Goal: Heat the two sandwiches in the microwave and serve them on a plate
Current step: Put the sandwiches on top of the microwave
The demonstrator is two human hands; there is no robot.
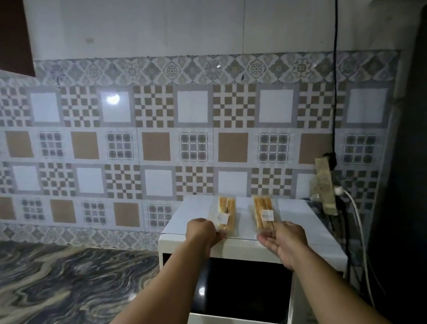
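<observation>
Two wrapped sandwiches lie on top of a white microwave [313, 222], whose dark glass door is closed. My left hand [202, 232] pinches the near end of the left sandwich [225, 213]. My right hand [281, 241] grips the near end of the right sandwich [263, 212], fingers curled under its wrapper. Both sandwiches carry a small white label and still rest on the microwave's top.
The microwave stands on a dark marbled countertop [54, 285] against a patterned tile wall. A power strip [325, 187] with plugs and cables hangs at the right, beside a dark tall surface [417, 179].
</observation>
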